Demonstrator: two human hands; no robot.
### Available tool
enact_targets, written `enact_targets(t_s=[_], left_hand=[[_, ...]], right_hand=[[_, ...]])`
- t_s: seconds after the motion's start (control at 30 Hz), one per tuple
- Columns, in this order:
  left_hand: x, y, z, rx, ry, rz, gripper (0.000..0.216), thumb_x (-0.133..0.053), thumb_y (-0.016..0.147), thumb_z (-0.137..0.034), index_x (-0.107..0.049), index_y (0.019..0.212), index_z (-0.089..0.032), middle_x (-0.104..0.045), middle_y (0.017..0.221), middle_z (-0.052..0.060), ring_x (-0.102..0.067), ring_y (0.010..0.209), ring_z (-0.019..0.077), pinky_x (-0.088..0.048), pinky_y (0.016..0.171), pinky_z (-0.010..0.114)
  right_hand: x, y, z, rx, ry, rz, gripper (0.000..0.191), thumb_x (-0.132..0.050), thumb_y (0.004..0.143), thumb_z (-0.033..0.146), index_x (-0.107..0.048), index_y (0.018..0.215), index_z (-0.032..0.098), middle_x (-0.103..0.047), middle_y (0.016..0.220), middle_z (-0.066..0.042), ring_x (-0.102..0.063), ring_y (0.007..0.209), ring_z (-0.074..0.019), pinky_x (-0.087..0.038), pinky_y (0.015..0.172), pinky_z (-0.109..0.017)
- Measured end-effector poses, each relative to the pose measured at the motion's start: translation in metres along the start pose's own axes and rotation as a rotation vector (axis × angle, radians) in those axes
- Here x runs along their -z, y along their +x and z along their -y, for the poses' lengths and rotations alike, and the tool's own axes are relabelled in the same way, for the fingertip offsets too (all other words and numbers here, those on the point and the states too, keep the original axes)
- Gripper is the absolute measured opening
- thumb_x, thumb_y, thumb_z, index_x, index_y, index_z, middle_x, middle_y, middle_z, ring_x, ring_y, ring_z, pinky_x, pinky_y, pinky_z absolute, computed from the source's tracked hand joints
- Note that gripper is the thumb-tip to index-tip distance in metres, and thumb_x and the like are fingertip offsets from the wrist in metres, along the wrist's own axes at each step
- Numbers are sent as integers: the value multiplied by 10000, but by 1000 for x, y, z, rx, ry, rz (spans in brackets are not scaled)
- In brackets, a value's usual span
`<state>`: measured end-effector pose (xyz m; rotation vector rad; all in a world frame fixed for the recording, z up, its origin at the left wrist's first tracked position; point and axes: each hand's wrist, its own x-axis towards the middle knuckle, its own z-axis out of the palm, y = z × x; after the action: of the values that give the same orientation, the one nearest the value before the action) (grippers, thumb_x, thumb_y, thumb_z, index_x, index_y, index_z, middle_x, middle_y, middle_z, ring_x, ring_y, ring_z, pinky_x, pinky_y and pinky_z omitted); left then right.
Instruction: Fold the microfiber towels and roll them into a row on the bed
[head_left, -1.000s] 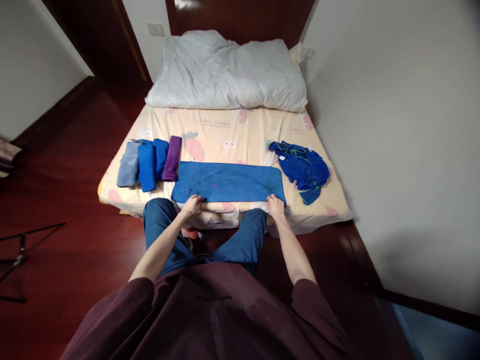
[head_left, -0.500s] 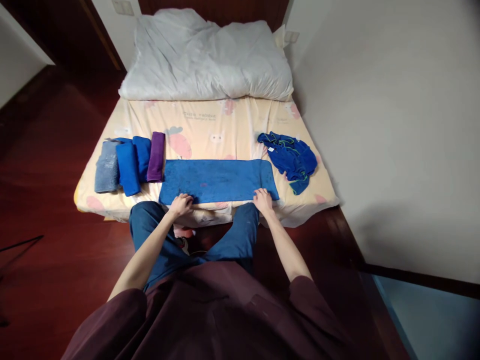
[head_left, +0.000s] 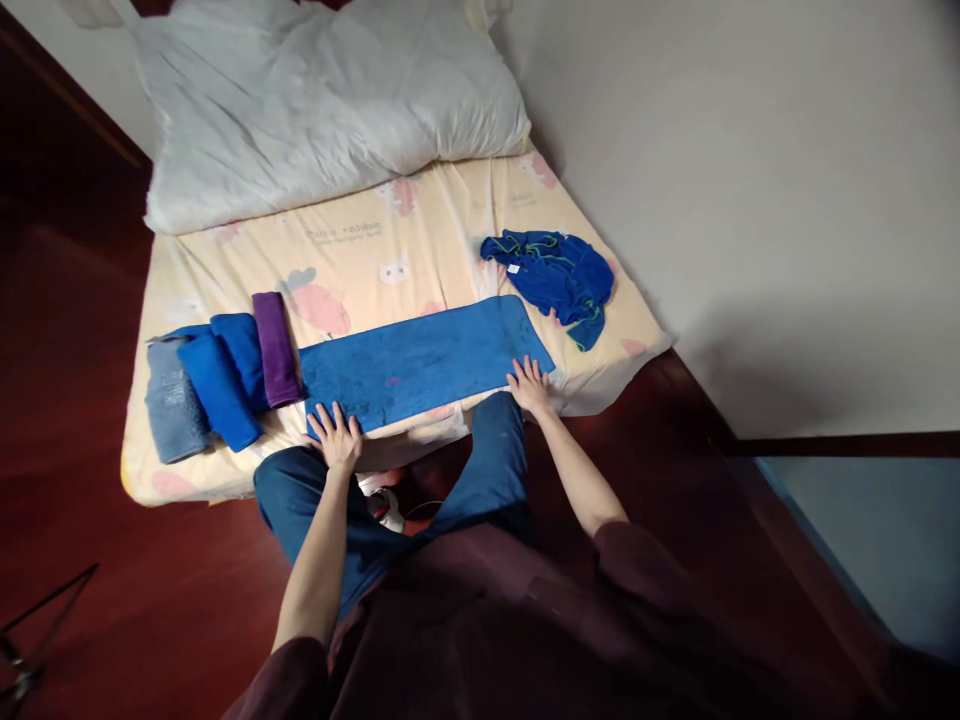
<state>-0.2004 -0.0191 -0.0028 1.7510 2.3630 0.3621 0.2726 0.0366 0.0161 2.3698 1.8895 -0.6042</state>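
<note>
A long blue towel (head_left: 420,362) lies flat as a narrow strip along the front of the bed, a few dark stains on it. My left hand (head_left: 335,440) rests with fingers spread on its near left corner. On the near edge at the right end, my right hand (head_left: 529,384) lies palm down, fingers also spread. Folded towels sit just left of the strip: a purple one (head_left: 276,350), blue ones (head_left: 219,390) and a grey-blue one (head_left: 175,400). Beyond its right end is a crumpled blue cloth (head_left: 559,280) with green edging and a white tag.
The bed (head_left: 420,250) has a yellow printed sheet, and a white quilt (head_left: 330,100) is bunched at its far end. A pale wall (head_left: 712,200) runs along the right. Black thin legs of a stand (head_left: 52,600) show on the dark red floor at lower left.
The view has tilted and turned. My left hand has moved left along the towel's near edge to its corner. Both hands' fingers, curled at the edge before, are now spread flat.
</note>
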Motion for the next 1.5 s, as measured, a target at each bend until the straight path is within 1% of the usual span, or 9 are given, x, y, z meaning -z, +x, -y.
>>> enact_targets(t_s=[0.17,0.33,0.5,0.63,0.73,0.93,1.07,1.23,1.5], left_hand=[[-4,0,1,-30,-12,-16,698,-353,1080,-436,-343,1681,-80,-122,1780,223,-41,1651,468,4,1262,776],[4,10,-3,-74,-38,-48,714,-421,1028,-440,-465,1584,7,-219,1735,295,-59,1647,477,-12,1285,751],[0,32,-17,-152,-168,-130,561,-430,1006,-423,-612,1386,-53,-363,1683,260,-175,1655,377,-137,1341,635],[-21,35,-20,-145,-225,-204,508,-429,995,-374,-592,1376,-80,-452,1637,242,-310,1616,342,-204,1339,577],[-34,33,-18,-140,-241,-234,504,-494,949,-347,-587,1382,-106,-457,1638,230,-319,1610,351,-198,1331,597],[-43,33,-11,-153,-261,-190,586,-574,887,-296,-549,1448,-129,-401,1672,223,-254,1629,371,-138,1339,618],[-44,32,-10,-142,-230,-185,605,-587,867,-307,-555,1447,-137,-409,1672,209,-256,1633,361,-141,1345,599],[-36,26,-17,-50,-120,-80,577,-522,909,-333,-554,1448,-128,-374,1708,164,-230,1648,319,-123,1356,577],[-32,21,-19,-83,-57,-85,498,-474,981,-313,-577,1427,-116,-388,1700,179,-256,1641,315,-157,1359,562]], right_hand=[[4,0,-21,-126,45,-78,666,-281,1117,427,-243,1721,146,-80,1805,-152,-107,1675,-297,-258,1293,-626],[15,11,-5,-196,17,-197,583,-399,1056,315,-508,1578,81,-362,1706,-234,-301,1596,-374,-199,1271,-692],[31,35,33,86,25,-207,621,-404,1076,330,-424,1646,85,-243,1768,-185,-212,1650,-327,-177,1339,-530],[29,76,72,222,24,-132,621,-385,1101,379,-377,1686,171,-151,1804,-92,-130,1674,-300,-132,1361,-500],[23,121,85,113,6,-123,644,-352,1116,448,-310,1713,212,-109,1812,-68,-69,1677,-338,-77,1349,-596],[27,208,57,-126,-59,-209,660,-189,1133,476,-192,1739,214,-73,1815,-84,-28,1679,-327,-44,1301,-712],[39,235,45,-159,-139,-211,634,-156,1142,438,-187,1738,223,-96,1811,-99,-97,1678,-288,-128,1308,-675],[32,202,42,-85,-196,-273,689,-26,1138,359,-193,1688,-21,-146,1744,-324,-159,1650,-334,-179,1264,-675],[-28,74,-35,110,-3,-444,624,-295,1098,362,-407,1657,110,-348,1715,-224,-297,1627,-334,-255,1283,-664]])
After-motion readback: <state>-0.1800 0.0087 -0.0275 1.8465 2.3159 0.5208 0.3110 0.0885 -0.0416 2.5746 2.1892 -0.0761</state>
